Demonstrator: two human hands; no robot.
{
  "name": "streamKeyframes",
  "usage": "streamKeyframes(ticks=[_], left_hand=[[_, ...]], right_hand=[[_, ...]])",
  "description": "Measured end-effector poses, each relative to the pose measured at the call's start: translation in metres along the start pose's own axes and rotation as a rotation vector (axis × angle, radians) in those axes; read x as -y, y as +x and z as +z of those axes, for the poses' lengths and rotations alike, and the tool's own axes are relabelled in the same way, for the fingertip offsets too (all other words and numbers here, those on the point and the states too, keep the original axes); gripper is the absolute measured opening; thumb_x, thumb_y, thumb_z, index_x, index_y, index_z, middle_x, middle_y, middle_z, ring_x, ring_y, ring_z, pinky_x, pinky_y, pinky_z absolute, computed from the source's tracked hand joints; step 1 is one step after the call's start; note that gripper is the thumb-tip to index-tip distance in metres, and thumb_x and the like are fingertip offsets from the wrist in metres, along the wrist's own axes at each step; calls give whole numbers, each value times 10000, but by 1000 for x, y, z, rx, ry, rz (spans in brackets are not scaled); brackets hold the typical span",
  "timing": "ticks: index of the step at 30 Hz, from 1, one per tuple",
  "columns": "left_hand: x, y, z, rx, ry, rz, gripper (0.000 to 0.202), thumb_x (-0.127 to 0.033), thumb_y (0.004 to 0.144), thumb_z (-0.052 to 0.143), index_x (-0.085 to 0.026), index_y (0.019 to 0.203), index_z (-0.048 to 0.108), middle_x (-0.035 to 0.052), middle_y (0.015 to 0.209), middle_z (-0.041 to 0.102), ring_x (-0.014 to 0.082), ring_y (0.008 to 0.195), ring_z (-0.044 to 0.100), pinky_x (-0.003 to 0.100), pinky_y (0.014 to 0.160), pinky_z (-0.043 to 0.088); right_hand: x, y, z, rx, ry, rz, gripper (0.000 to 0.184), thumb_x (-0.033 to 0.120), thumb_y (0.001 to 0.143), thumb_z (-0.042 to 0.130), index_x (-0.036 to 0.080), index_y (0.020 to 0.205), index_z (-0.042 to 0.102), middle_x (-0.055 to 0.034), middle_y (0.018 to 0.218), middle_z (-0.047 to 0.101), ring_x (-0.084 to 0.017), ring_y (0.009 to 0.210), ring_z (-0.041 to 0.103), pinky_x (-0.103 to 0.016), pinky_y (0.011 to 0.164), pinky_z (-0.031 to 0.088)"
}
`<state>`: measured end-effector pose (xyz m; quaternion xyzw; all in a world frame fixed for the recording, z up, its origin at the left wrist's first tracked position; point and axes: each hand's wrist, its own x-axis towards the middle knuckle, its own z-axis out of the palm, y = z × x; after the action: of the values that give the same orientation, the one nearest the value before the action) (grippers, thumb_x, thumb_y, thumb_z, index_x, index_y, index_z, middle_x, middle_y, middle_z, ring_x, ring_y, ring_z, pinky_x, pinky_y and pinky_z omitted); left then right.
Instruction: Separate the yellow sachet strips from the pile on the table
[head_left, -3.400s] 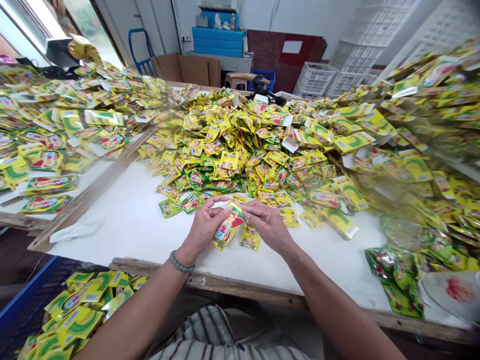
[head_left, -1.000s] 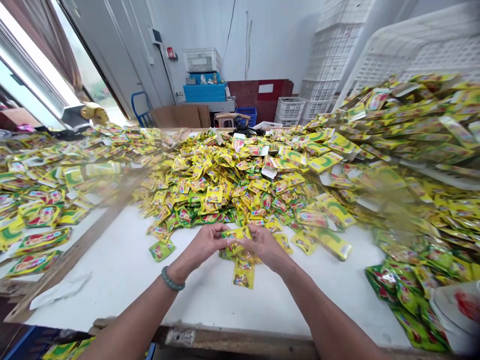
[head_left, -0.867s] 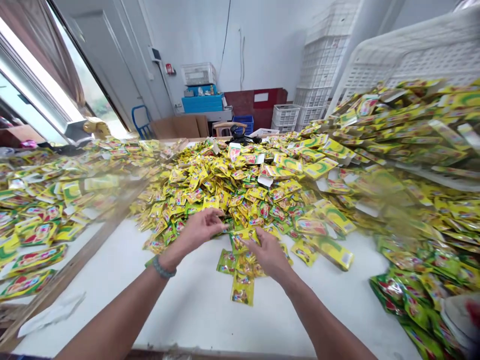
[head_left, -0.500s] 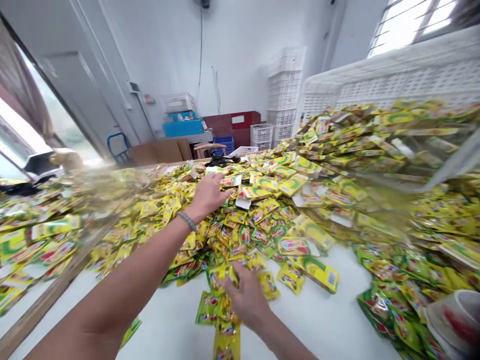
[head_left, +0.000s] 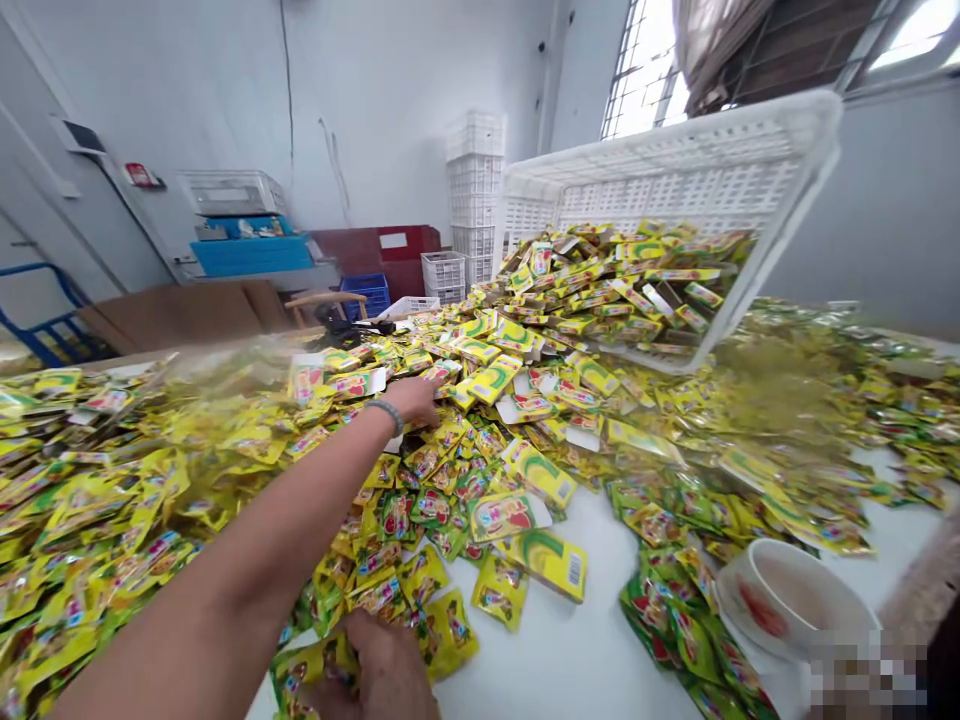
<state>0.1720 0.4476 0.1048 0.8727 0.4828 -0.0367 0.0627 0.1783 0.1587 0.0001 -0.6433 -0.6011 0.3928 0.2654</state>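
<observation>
My left hand [head_left: 414,402], a grey bracelet at its wrist, reaches forward into the heap. Its fingers curl at a small yellow-and-white box [head_left: 444,371], partly hidden by the hand. Down at the near edge, my right hand [head_left: 386,668] has its fingers bent over yellow-green sachets [head_left: 319,662]; the fingertips are partly out of sight. Between the hands lie many loose sachets [head_left: 397,515] with fruit pictures. Flat yellow cartons [head_left: 551,562] rest just right of them, some with open white flaps.
A tipped white plastic crate [head_left: 780,250] spills boxes onto the white table [head_left: 540,650]. At right stands a white cup [head_left: 795,600] beside a pile of green sachets [head_left: 675,610]. Stacked crates [head_left: 476,190] and a blue box [head_left: 251,255] are by the wall.
The view has swung to the right, showing more of the crate. My right hand has come nearer to me, over sachets at the bottom edge. My left hand's fingers, spread before, now bend at a box.
</observation>
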Motion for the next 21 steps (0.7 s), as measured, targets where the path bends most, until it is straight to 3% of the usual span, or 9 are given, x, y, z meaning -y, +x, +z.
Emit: streamKeyframes(ticks=[3, 6, 10, 13, 15, 18, 21], left_hand=[[17, -35, 3, 28, 51, 32, 736, -333, 640, 687, -201, 1342, 508, 164, 1071, 693, 343, 956, 646, 354, 740, 483], [22, -75, 6, -45, 87, 100, 605, -369, 670, 683, -200, 1242, 576, 148, 1012, 701, 318, 887, 654, 326, 695, 460], [25, -119, 11, -176, -62, 67, 349, -458, 788, 621, -191, 1008, 666, 119, 902, 710, 280, 844, 647, 305, 712, 443], [27, -154, 16, -276, -149, -47, 234, -327, 862, 546, -176, 1012, 641, 118, 947, 706, 272, 886, 641, 312, 742, 439], [27, -181, 22, -393, -297, -148, 272, -290, 866, 536, -168, 1103, 590, 109, 982, 695, 259, 884, 636, 316, 742, 443], [18, -230, 44, -531, -741, -282, 385, -348, 804, 629, -163, 1133, 553, 72, 967, 678, 224, 828, 625, 300, 704, 459], [1, -279, 76, -397, -1177, -319, 437, -374, 712, 718, -147, 1063, 590, 45, 932, 674, 198, 791, 617, 280, 669, 476]], right_hand=[[16, -3, -13, 30, 59, -75, 178, 223, 719, 678, 248, 893, 655, -28, 918, 690, -218, 859, 631, -256, 675, 418], [26, 2, -28, 50, 92, -141, 35, 200, 785, 594, 208, 806, 620, -7, 750, 657, -159, 674, 587, -240, 610, 375], [24, 20, -45, -74, 91, -116, 98, 281, 796, 596, 192, 837, 606, -3, 700, 622, -158, 652, 536, -253, 613, 358], [17, 33, -55, -152, 155, -99, 162, 339, 780, 606, 184, 826, 604, -9, 697, 616, -168, 656, 525, -277, 637, 377], [15, 38, -61, -170, 287, -113, 195, 365, 749, 634, 182, 807, 604, -15, 722, 629, -172, 678, 538, -287, 656, 400], [17, 40, -71, -70, 605, -138, 297, 417, 685, 701, 184, 854, 625, -15, 781, 658, -165, 701, 562, -277, 643, 427], [23, 35, -78, 97, 783, -157, 353, 441, 644, 757, 192, 866, 642, 1, 788, 656, -135, 650, 552, -243, 562, 408]])
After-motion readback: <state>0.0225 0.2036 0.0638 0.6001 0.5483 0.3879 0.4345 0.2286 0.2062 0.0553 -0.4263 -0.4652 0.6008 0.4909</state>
